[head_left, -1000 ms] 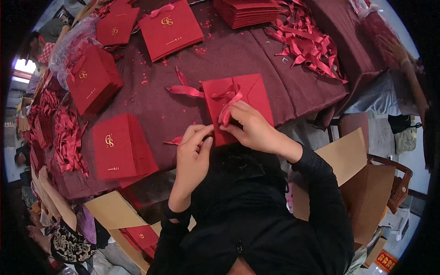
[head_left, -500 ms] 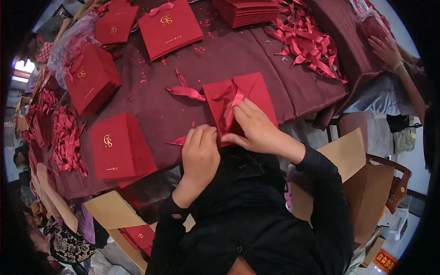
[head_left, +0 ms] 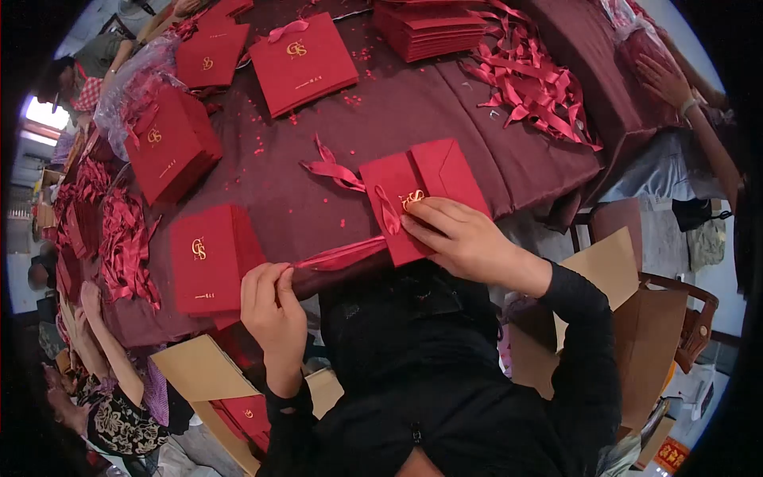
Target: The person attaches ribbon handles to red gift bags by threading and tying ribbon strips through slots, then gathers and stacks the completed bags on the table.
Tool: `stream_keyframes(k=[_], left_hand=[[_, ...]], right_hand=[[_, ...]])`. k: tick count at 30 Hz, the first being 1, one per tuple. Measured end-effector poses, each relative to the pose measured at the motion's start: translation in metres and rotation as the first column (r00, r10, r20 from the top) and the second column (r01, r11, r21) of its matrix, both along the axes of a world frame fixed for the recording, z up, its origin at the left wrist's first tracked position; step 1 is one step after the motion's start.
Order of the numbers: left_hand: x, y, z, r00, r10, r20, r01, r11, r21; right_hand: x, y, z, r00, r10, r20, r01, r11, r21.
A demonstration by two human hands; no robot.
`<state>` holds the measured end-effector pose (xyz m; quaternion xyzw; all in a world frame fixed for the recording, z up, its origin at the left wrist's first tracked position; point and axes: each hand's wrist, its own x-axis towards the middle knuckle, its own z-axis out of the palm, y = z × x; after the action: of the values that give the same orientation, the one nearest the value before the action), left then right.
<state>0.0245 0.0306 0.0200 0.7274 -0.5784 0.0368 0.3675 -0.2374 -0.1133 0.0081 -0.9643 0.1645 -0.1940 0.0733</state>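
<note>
A red paper gift bag (head_left: 457, 176) with a gold logo lies tilted at the table's near edge, in front of my body. My right hand (head_left: 469, 242) grips it, fingers bent over its face beside the logo. Between finger and thumb, my left hand (head_left: 274, 310) pinches the end of a red ribbon (head_left: 342, 255), drawn taut leftward from the bag. A small loop of ribbon (head_left: 387, 210) lies on the bag's face, and another ribbon tail (head_left: 338, 171) extends past its far left side onto the cloth.
Left of me stands a stack of red bags (head_left: 208, 258); further bags (head_left: 171, 147) and a finished-looking bag with a bow (head_left: 304, 67) lie beyond. Loose ribbons (head_left: 536, 87) heap at the far right. Cardboard boxes (head_left: 199, 367) flank me. Other people's hands (head_left: 664, 79) show at both sides.
My left hand has moved left, away from the bag, stretching the ribbon. My right hand has shifted onto the bag's face, where the gold logo now shows. The view has shifted slightly.
</note>
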Motion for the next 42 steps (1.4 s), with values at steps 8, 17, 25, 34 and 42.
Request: stream_keyframes(k=[8,17,25,34,42], left_hand=[[-0.008,-0.046,0.015,0.837,-0.138,-0.529,-0.104,0.91,-0.402],[-0.014,-0.051,0.022,0.918,-0.062,-0.392,-0.002,0.987,-0.161],[-0.022,-0.03,0.015,0.968,-0.064,-0.244,0.049,0.997,-0.068],[-0.023,-0.057,0.006,0.968,-0.106,-0.228,0.105,0.994,-0.018],[-0.016,-0.21,-0.022,0.965,-0.011,0.261,-0.032,0.986,0.161]], right_hand=[[0.089,-0.125,0.103,0.853,-0.281,0.44,0.224,0.958,0.179],[0.218,-0.291,0.03,0.435,-0.828,0.353,-0.029,0.379,0.925],[0.217,-0.248,-0.009,0.479,-0.835,0.272,0.401,0.484,0.778],[0.221,-0.238,-0.022,0.463,-0.805,0.371,0.447,0.574,0.686],[0.222,-0.239,-0.025,0.43,-0.83,0.355,0.467,0.541,0.699]])
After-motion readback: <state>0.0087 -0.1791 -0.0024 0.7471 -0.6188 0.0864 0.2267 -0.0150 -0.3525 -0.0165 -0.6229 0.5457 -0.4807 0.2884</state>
